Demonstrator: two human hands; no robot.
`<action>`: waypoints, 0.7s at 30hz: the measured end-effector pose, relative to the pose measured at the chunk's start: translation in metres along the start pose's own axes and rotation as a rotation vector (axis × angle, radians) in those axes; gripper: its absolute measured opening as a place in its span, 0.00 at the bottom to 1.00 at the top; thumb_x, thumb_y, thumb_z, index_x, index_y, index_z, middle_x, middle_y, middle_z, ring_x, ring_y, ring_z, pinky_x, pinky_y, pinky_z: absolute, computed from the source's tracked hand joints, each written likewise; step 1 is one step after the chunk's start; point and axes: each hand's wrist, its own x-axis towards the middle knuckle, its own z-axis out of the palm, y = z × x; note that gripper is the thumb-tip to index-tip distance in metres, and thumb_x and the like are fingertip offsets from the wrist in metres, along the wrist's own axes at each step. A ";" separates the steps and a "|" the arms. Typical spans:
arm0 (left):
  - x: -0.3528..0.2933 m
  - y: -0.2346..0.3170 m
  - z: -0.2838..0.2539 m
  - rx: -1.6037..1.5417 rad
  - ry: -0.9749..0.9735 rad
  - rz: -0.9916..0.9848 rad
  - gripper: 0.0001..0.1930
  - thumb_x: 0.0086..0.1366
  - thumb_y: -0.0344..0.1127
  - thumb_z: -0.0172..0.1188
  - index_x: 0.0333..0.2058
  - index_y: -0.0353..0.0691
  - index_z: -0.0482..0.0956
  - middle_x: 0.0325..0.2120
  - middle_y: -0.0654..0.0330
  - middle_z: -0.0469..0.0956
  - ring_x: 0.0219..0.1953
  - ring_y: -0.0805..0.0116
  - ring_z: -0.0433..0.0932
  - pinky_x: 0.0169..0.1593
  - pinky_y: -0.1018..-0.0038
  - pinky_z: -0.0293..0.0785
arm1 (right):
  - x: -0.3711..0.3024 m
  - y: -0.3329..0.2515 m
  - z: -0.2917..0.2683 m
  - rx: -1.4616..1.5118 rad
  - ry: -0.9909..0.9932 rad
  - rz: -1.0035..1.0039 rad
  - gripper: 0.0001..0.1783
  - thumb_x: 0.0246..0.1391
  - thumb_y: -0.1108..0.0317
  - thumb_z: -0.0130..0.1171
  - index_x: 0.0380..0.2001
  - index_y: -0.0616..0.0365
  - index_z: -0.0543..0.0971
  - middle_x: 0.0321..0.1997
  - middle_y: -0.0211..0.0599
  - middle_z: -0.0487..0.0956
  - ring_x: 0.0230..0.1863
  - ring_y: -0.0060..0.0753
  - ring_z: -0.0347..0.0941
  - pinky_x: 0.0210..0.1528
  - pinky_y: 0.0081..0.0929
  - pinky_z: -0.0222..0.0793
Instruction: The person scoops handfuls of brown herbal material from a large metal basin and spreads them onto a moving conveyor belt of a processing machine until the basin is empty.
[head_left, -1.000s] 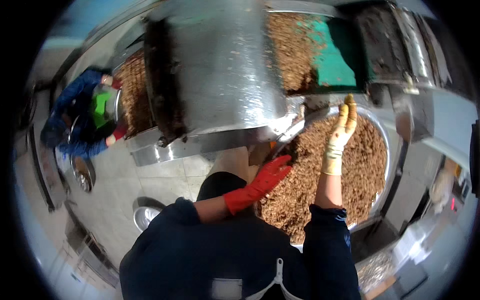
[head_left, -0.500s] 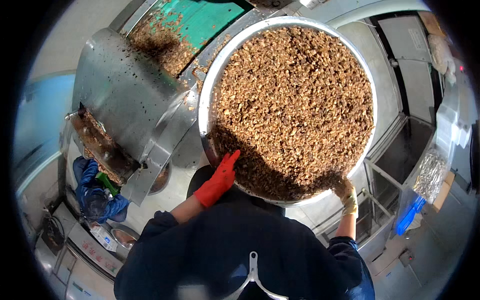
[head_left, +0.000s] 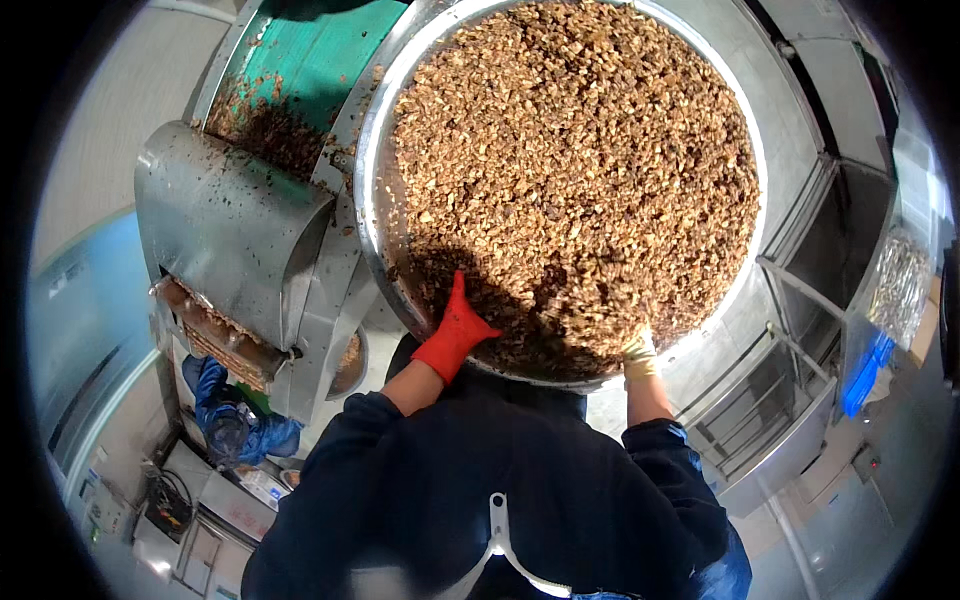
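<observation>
In front of me is a large round metal basin [head_left: 368, 190], filled with brown and tan chopped pieces [head_left: 580, 150] that look like dried plant bits. My left hand [head_left: 455, 330], in a red rubber glove, rests over the near left rim. Its fingers reach onto the pieces and its thumb points out to the right. My right hand [head_left: 639, 352] wears a pale yellowish glove and is inside the near right edge. Its fingers are sunk among the pieces, so their grip is hidden.
Left of the basin are a green conveyor belt [head_left: 330, 50] strewn with bits and a curved metal hood [head_left: 230, 215]. A person in blue [head_left: 240, 425] is low at the left, near another metal bowl [head_left: 350, 365]. Metal racks [head_left: 765, 400] stand at the right.
My right hand has moved from the near right rim inward to the left, into the pieces. My left hand's thumb has spread out. The whole view has shifted.
</observation>
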 end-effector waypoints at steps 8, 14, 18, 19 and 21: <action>-0.003 0.048 0.108 -0.436 -0.293 0.064 0.35 0.67 0.62 0.42 0.62 0.42 0.60 0.61 0.59 0.64 0.60 0.55 0.65 0.64 0.56 0.58 | -0.008 -0.005 0.207 -0.169 -0.174 -0.211 0.30 0.64 0.48 0.38 0.63 0.53 0.63 0.65 0.39 0.65 0.58 0.37 0.68 0.56 0.34 0.69; -0.039 0.142 0.109 -0.479 -0.222 0.132 0.35 0.58 0.66 0.52 0.61 0.56 0.65 0.60 0.65 0.67 0.62 0.56 0.64 0.56 0.33 0.51 | 0.005 -0.042 0.381 -0.477 -0.355 -0.367 0.30 0.63 0.48 0.40 0.63 0.54 0.62 0.65 0.40 0.65 0.57 0.38 0.69 0.52 0.34 0.71; -0.085 0.221 0.136 -0.407 -0.354 0.353 0.33 0.58 0.59 0.58 0.58 0.50 0.68 0.59 0.60 0.67 0.61 0.53 0.63 0.59 0.37 0.53 | 0.009 -0.067 0.487 -0.760 -0.433 -0.545 0.31 0.63 0.48 0.42 0.63 0.54 0.62 0.65 0.41 0.65 0.57 0.39 0.70 0.50 0.34 0.73; -0.107 0.238 0.150 -0.392 -0.248 0.357 0.32 0.60 0.56 0.58 0.58 0.47 0.66 0.58 0.59 0.68 0.61 0.52 0.64 0.58 0.39 0.58 | 0.017 -0.069 0.505 -0.825 -0.449 -0.579 0.31 0.63 0.48 0.42 0.63 0.54 0.62 0.65 0.41 0.65 0.56 0.39 0.70 0.49 0.34 0.73; -0.128 0.283 0.139 -0.134 -0.302 0.496 0.32 0.58 0.54 0.59 0.57 0.43 0.66 0.57 0.56 0.68 0.60 0.51 0.65 0.59 0.41 0.59 | 0.023 -0.064 0.546 -0.988 -0.493 -0.681 0.31 0.63 0.48 0.43 0.63 0.54 0.62 0.65 0.42 0.65 0.56 0.39 0.70 0.48 0.34 0.74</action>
